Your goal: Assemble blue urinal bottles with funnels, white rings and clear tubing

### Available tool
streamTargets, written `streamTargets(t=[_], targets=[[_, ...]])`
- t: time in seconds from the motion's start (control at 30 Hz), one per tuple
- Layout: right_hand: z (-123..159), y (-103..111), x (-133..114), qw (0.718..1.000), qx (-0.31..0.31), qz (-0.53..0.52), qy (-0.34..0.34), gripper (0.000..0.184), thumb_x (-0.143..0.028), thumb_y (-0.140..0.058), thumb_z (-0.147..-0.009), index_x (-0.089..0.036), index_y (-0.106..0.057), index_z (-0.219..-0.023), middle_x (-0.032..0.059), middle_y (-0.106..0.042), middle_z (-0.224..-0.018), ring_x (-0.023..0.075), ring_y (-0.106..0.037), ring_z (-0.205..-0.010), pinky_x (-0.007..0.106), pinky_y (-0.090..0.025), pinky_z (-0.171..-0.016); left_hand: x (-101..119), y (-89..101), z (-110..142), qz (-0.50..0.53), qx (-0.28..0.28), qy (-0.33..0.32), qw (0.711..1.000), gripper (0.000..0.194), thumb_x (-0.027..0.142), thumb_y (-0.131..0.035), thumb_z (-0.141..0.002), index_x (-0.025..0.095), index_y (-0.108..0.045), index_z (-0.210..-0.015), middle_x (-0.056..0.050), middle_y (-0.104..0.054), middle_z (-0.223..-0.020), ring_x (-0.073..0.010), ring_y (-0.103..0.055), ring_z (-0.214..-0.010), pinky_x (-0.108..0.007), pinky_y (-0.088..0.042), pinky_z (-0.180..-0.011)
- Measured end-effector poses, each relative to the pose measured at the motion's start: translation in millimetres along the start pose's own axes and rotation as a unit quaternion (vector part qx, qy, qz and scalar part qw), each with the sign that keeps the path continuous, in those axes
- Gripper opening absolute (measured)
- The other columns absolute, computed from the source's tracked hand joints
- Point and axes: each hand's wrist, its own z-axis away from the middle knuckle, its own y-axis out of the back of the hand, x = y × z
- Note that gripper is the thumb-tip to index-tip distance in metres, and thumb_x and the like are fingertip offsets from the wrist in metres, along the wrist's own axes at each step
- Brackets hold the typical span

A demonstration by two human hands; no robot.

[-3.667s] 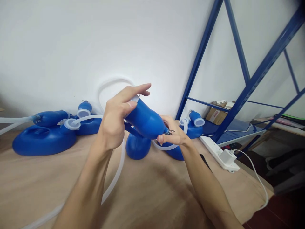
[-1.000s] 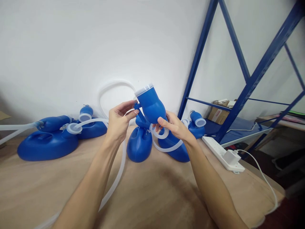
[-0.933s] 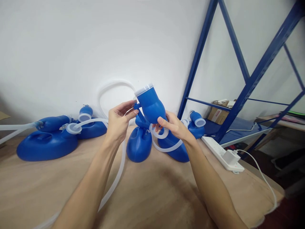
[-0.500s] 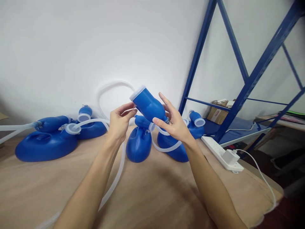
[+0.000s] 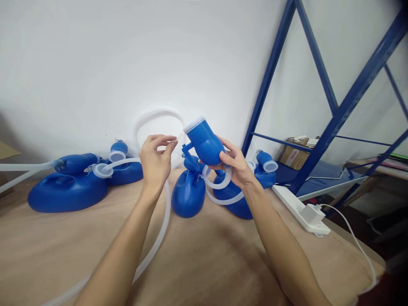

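Observation:
My right hand (image 5: 237,165) is wrapped round the narrow lower end of a blue plastic urinal head (image 5: 206,143), held tilted above the table. A translucent cap (image 5: 194,123) covers its wide upper end, and a blue handle (image 5: 188,148) sticks out on its left side. Left of the cap, my left hand (image 5: 156,159) pinches the end of a thin clear strap (image 5: 180,137) between thumb and fingertips. From below my right hand a translucent hose (image 5: 221,183) curves away. Behind the hands stands a blue urinal bottle (image 5: 188,197); another blue bottle (image 5: 234,208) is partly hidden by my right forearm.
More blue bottles (image 5: 66,195) with hoses lie at the left. A long translucent hose (image 5: 159,238) crosses the brown table (image 5: 204,263). At the right are a white power strip (image 5: 298,210) with a plug and a blue metal shelf frame (image 5: 344,106).
My left hand has drawn back left from the urinal head, and the strap now shows between them. The urinal head has turned more upright, bringing its handle into sight.

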Motion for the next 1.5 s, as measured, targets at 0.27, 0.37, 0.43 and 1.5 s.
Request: streamTargets(t=[0.27,0.37,0.43,1.5], targets=[[-2.2,1.1,5.9,1.0,-0.012,-0.023,-0.012,0.09,-0.056,-0.088,-0.074,-0.026,-0.052,-0.151,0.0103,-0.078,-0.117,0.0336,-0.079,-0.103,0.04,-0.068,-0.075,10.7,5.4,1.7,-0.173,-0.069,-0.06,0.981,0.014,0.026,-0.072,-0.09,0.019,-0.084,-0.088,-0.005,-0.076,-0.08,-0.0212,-0.07,-0.073,-0.037,-0.053,-0.074],[-1.3,2.7,6.1,0.999,-0.024,0.021,0.012,0.089,-0.053,-0.088,-0.075,-0.025,-0.053,-0.152,0.0098,-0.078,-0.117,0.0305,-0.079,-0.097,0.04,-0.068,-0.076,14.2,4.0,1.9,-0.065,-0.045,0.026,0.997,0.013,0.028,-0.074,-0.088,0.018,-0.082,-0.085,-0.004,-0.077,-0.074,-0.0208,-0.073,-0.068,-0.034,-0.057,-0.07],[-1.1,2.8,6.8,0.998,-0.032,0.05,0.033,0.085,-0.051,-0.088,-0.077,-0.024,-0.054,-0.151,0.0096,-0.078,-0.119,0.0274,-0.079,-0.092,0.038,-0.068,-0.074,16.5,5.2,0.0,0.03,-0.036,0.092,0.995,0.014,0.03,-0.077,-0.085,0.016,-0.082,-0.085,-0.004,-0.077,-0.072,-0.021,-0.075,-0.068,-0.033,-0.06,-0.07],[8.7,-16.3,-2.6,0.984,0.007,0.156,0.091,0.086,-0.06,-0.081,-0.081,-0.024,-0.052,-0.155,0.0105,-0.076,-0.127,0.0303,-0.078,-0.098,0.043,-0.066,-0.083,27.3,4.2,4.1,0.116,-0.131,0.134,0.975,0.028,0.034,-0.089,-0.074,0.019,-0.083,-0.097,-0.009,-0.082,-0.102,-0.0291,-0.077,-0.099,-0.039,-0.061,-0.091]])
